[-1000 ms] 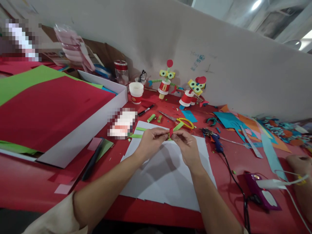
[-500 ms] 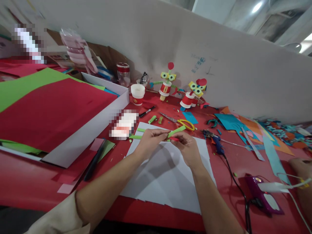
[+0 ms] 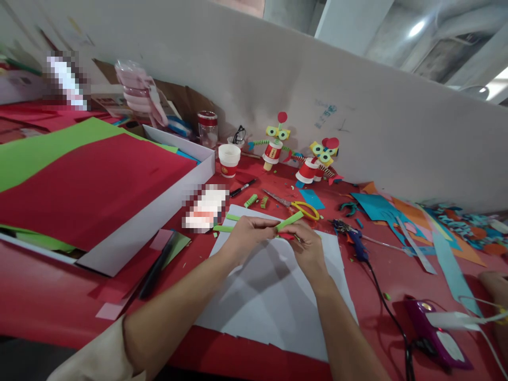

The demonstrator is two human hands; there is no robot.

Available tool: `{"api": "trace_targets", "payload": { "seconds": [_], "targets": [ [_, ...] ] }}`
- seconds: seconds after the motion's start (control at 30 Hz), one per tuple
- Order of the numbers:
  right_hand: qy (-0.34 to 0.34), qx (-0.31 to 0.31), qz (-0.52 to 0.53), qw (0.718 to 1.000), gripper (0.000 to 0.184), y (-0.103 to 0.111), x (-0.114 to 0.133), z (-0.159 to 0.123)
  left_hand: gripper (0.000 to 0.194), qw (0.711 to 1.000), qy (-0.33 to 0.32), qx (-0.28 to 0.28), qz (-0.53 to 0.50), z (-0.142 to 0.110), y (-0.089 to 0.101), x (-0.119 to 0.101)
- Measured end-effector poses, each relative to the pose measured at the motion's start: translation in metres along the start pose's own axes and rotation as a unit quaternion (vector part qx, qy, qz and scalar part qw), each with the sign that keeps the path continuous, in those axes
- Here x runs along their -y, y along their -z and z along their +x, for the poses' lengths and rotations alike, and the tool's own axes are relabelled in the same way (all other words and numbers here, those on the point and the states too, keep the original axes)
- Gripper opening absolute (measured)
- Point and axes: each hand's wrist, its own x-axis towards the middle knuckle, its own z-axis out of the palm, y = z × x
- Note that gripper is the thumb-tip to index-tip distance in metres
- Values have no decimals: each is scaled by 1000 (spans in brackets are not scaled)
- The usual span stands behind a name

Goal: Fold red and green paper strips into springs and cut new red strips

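Note:
Above a white paper sheet (image 3: pixel 273 296), my left hand (image 3: pixel 250 235) and my right hand (image 3: pixel 309 246) meet with their fingers closed. Between them is a green paper strip (image 3: pixel 290 220), its free end angled up to the right. A red paper strip (image 3: pixel 286 237) shows under my right fingers; my fingers hide where the two strips meet. Another green strip (image 3: pixel 225 228) lies left of my left hand at the sheet's edge. Beyond my hands are two folded green paper springs (image 3: pixel 251 200) and yellow-handled scissors (image 3: pixel 305 209).
A white box (image 3: pixel 154 211) with coloured paper stands left. Paper-cup figures (image 3: pixel 272 152) and stacked cups (image 3: pixel 229 160) stand along the back. A glue gun (image 3: pixel 357 243), a purple power strip (image 3: pixel 436 336) and paper scraps (image 3: pixel 371 209) lie right, with another person's hand (image 3: pixel 494 286) at the edge.
The view has shifted slightly, so everything sits a little lower and further right. My right fingers have shifted along the strips, and less of the red one shows.

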Motion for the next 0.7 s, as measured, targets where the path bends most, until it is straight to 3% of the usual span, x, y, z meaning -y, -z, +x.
{"api": "trace_targets", "payload": {
  "seconds": [0.17,0.27,0.7],
  "targets": [
    [-119,-14,66,991,1,-6,-2,0,22,996,-59,-20,65,0,-2,3],
    [-196,-36,122,972,4,-11,-1,-1,17,990,-86,-18,110,-1,-4,3],
    [-223,-87,193,952,13,-15,5,1,10,975,-150,37,158,-1,0,2]
  ]
}}
